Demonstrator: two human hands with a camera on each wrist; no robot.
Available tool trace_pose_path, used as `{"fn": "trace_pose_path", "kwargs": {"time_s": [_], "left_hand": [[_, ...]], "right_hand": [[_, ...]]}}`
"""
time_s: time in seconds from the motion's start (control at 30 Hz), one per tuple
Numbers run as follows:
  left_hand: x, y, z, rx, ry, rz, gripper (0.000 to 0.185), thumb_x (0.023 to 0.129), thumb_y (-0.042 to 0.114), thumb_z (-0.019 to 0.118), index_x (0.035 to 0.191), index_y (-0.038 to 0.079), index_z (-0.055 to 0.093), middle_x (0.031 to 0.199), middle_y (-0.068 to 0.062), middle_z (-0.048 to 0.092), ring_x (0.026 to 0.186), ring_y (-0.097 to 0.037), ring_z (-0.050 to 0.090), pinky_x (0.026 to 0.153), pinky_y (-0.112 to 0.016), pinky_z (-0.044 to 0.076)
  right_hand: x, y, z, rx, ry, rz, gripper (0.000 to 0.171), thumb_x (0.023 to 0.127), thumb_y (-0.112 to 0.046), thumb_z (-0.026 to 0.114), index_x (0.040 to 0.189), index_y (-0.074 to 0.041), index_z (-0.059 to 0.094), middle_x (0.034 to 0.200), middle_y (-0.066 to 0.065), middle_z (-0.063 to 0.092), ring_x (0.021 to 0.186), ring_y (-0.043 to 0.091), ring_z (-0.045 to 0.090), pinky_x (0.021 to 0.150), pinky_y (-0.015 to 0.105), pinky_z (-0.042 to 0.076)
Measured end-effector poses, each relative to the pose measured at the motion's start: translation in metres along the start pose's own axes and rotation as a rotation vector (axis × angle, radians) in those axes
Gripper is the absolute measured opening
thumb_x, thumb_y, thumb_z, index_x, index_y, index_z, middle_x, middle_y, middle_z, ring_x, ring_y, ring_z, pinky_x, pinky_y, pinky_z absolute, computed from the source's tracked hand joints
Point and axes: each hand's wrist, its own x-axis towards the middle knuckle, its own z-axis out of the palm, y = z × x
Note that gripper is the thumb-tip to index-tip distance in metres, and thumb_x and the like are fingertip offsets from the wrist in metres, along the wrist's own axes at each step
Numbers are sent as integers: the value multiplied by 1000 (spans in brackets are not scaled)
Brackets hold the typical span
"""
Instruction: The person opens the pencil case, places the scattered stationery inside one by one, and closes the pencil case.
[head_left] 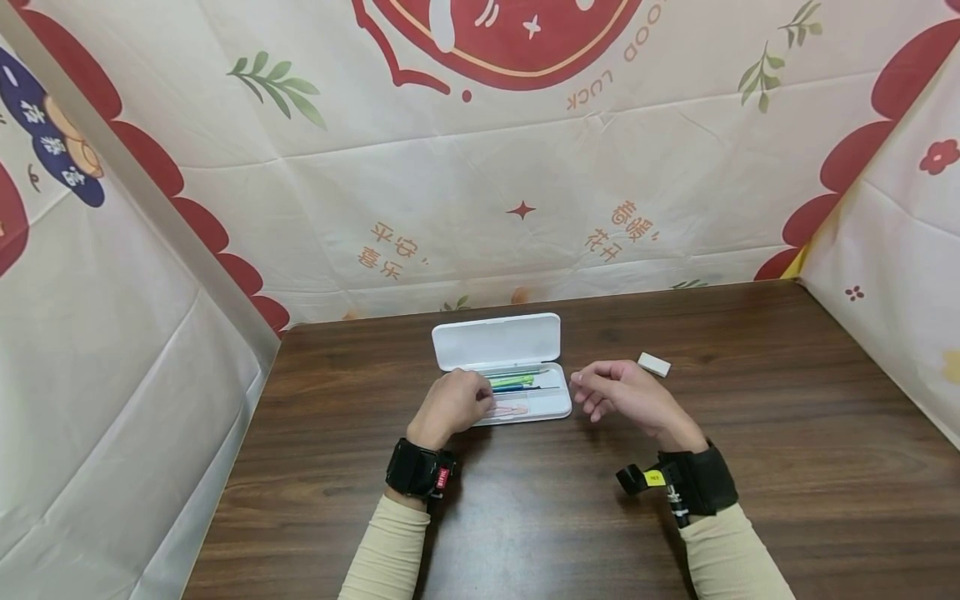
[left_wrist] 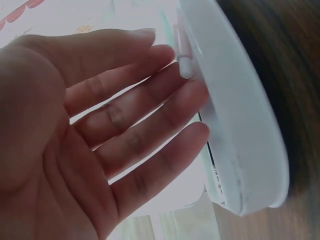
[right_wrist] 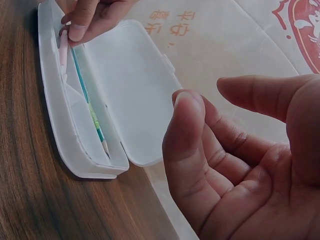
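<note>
An open white pencil case [head_left: 555, 406] lies on the table with its lid [head_left: 497, 342] tipped back. Inside are several green and blue pencils [head_left: 517, 379] and a slim pink item [right_wrist: 63, 57] with a whitish end, its kind unclear. My left hand [head_left: 453, 404] reaches over the case's left end. Its fingers are loosely bent, with the fingertips [left_wrist: 197, 132] right at the pink item and the inner wall. Just off the case's right end hovers my right hand [head_left: 626, 390], fingers relaxed, thumb apart from the index finger, holding nothing.
A small white block like an eraser [head_left: 654, 364] lies on the brown wooden table [head_left: 540, 517], beyond my right hand. Printed cloth [head_left: 465, 192] hangs behind the table's far edge and along both sides. Each wrist wears a black strap.
</note>
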Motion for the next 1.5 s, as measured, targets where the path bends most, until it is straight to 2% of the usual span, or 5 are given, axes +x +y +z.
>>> {"fn": "trace_pose_path", "kwargs": {"time_s": [0.3, 0.7, 1.03, 1.23, 1.5], "left_hand": [[2, 0, 2, -3, 8, -5, 17, 91, 19, 67, 73, 19, 69, 70, 10, 59, 59, -6, 48, 56, -24, 39], [0, 2, 1, -16, 7, -8, 15, 91, 19, 68, 76, 19, 70, 71, 9, 60, 61, -6, 49, 57, -24, 39], [-1, 3, 0, -18, 3, -5, 11, 91, 19, 69, 81, 17, 74, 76, 9, 64, 64, -7, 52, 59, -24, 42], [-1, 3, -1, -41, 32, 9, 14, 89, 16, 71, 76, 17, 71, 72, 8, 61, 62, -7, 50, 57, -23, 40], [0, 2, -1, -46, 48, 10, 11, 89, 14, 70, 78, 17, 72, 73, 8, 62, 64, -8, 51, 59, -24, 40]], "right_hand": [[0, -1, 0, 11, 3, 1, 41, 101, -23, 58, 119, 14, 59, 95, 21, 64, 77, 24, 64, 69, 37, 58], [0, 0, -1, 6, -2, -13, 41, 101, -22, 58, 119, 14, 59, 94, 22, 63, 79, 30, 64, 68, 36, 58], [-1, -1, -1, 14, 3, -22, 35, 101, -21, 57, 116, 10, 62, 93, 20, 63, 74, 19, 63, 67, 34, 58], [-1, -2, -1, 16, 2, -21, 34, 101, -21, 57, 115, 10, 62, 93, 20, 63, 74, 19, 63, 66, 33, 58], [-1, -1, -1, 5, 0, -17, 40, 101, -22, 57, 119, 13, 59, 93, 20, 63, 75, 22, 63, 68, 36, 58]]}}
